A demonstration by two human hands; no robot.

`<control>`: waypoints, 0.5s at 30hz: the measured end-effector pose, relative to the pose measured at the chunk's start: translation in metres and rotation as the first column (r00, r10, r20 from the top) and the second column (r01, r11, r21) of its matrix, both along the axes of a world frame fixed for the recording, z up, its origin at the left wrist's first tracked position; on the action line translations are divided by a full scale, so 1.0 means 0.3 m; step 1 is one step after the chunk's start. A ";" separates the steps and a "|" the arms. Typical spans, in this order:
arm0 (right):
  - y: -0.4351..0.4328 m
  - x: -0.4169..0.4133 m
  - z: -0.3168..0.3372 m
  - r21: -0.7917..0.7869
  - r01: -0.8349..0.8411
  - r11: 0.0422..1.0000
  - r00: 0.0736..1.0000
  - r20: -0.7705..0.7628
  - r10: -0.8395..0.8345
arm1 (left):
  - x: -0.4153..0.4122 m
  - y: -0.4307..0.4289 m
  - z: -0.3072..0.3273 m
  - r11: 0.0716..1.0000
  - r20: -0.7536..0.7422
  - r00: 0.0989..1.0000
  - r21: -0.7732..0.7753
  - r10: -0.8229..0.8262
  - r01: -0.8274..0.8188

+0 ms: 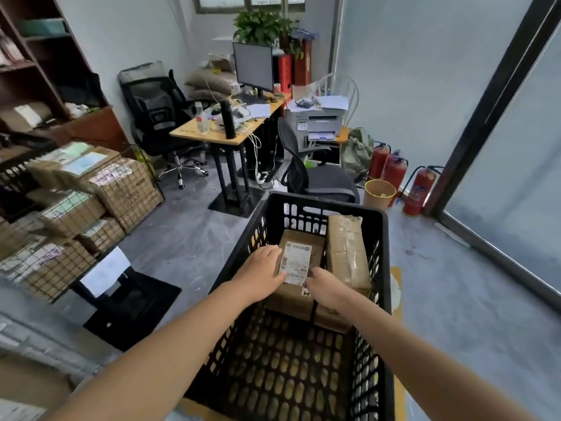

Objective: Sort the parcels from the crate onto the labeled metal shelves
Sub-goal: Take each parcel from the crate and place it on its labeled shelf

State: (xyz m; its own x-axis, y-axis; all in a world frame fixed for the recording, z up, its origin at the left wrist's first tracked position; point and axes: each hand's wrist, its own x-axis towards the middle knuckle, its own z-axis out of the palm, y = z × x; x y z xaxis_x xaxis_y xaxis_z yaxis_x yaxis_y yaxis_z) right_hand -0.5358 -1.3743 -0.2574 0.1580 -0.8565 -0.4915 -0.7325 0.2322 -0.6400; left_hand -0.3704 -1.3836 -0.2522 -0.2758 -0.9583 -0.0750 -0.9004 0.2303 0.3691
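Both touch the crate's (328, 205) labelled parcel (299, 256): left hand (264, 268) fingers flat, right hand (326, 288) fingers unclear.

The room is lit evenly by soft daylight admitted through the frosted glass panels (501, 183) on the right and the window (252, 1) above. Shadows are kept faint; the crate (321, 204) interior is left dark. Straight lines are bowed near the edges, and the corners are slightly softened.

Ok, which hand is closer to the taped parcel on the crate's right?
Right. The right hand lies just left of the taped parcel; left hand is farther, across the labelled box.
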 end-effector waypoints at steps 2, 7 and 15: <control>-0.013 0.006 -0.058 0.031 -0.005 1.000 0.998 -0.069 0.007 | -0.004 -0.038 -0.025 0.998 -0.014 1.000 0.055 -0.010 0.011; -0.047 0.025 -0.172 0.106 0.124 0.987 0.988 -0.103 -0.113 | -0.009 -0.149 -0.124 0.981 -0.060 0.998 0.195 0.004 0.008; -0.115 0.013 -0.368 0.217 0.403 0.889 0.914 -0.041 -0.404 | -0.058 -0.149 -0.262 0.936 -0.102 0.981 0.332 0.163 -0.121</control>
State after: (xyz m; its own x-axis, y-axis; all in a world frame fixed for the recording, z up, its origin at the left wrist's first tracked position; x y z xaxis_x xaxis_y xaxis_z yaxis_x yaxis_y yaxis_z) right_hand -0.5319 -1.4087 -0.3677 -0.1760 -0.7196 -0.6717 -0.5430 0.6401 -0.5435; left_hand -0.3880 -1.4284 -0.3306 -0.1656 -0.9181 -0.3601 -0.8564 -0.0472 0.5142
